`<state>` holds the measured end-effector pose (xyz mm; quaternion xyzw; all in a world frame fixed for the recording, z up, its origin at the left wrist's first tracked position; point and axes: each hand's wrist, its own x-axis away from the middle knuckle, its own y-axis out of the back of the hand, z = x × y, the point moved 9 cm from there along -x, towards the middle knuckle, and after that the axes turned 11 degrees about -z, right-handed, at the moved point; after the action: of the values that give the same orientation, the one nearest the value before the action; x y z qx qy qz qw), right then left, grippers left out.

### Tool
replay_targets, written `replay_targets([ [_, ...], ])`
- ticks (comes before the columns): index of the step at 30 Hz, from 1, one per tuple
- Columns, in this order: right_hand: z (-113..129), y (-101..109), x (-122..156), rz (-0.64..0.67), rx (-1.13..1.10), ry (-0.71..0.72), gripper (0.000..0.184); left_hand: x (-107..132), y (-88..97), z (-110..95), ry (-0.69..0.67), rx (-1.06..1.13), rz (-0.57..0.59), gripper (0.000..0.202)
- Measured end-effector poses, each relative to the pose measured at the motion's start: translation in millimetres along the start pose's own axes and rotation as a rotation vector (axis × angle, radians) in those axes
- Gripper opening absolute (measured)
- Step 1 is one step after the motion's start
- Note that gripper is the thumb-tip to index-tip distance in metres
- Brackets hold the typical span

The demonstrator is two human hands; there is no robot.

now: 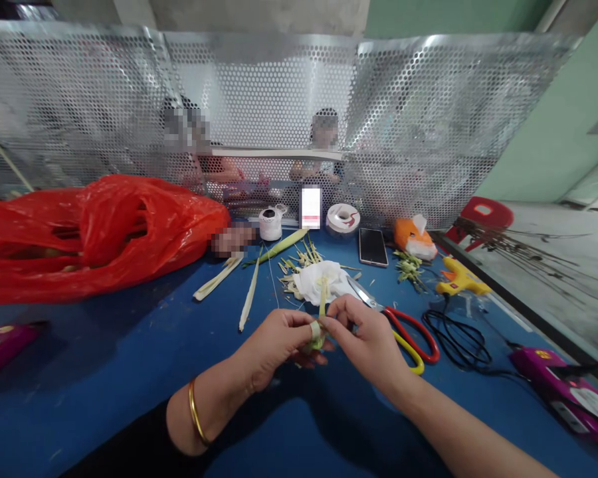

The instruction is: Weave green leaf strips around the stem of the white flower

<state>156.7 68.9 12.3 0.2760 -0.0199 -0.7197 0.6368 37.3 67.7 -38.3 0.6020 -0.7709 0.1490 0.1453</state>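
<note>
My left hand (284, 335), with a gold bangle at the wrist, is closed on a small pale-green bundle of folded husk (317, 340). My right hand (361, 325) pinches a narrow yellow-green husk strip (323, 295) whose lower end meets the bundle. Just beyond my fingers lies a crumpled white tissue (309, 282) with husk scraps (289, 269) around it. Scissors (413, 332) with red and yellow handles rest beside my right hand, partly covered by it. Loose husk pieces (250, 299) lie left of the tissue. A thin thread runs from the white spool (270, 224) towards my hands.
A red plastic bag (104, 239) covers the left side. Behind the tissue stand a lit screen (311, 206) and a white tape roll (343, 219). Rightward are a phone (373, 246), tissue pack (414, 239), yellow glue gun (461, 277), black cable (453, 338) and purple power strip (563, 385).
</note>
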Motion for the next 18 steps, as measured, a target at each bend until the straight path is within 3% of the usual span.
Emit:
replay_targets([
  [4, -6.1, -14.1, -0.3, 0.200, -0.421, -0.217, 0.019, -0.1, 0.3, -2.7, 0.017, 0.097, 0.027, 0.029],
  [8, -9.5, -18.9, 0.4, 0.287, -0.592, -0.300, 0.016, -1.0, 0.6, -0.2, 0.060, 0.161, 0.043, 0.024],
  [11, -4.8, -14.0, -1.7, 0.242, -0.511, -0.179, 0.011, -2.1, 3.5, 3.3, 0.085, 0.176, -0.005, 0.020],
  [15, 14.8, 6.5, -4.8, 0.031, -0.396, 0.112, 0.010, -0.8, -0.8, 6.9, 0.105, 0.163, 0.014, 0.025],
  [18, 13.8, 11.0, -4.4, -0.030, -0.510, 0.076, 0.013, 0.2, -2.5, 8.7, 0.125, 0.170, 0.018, 0.028],
])
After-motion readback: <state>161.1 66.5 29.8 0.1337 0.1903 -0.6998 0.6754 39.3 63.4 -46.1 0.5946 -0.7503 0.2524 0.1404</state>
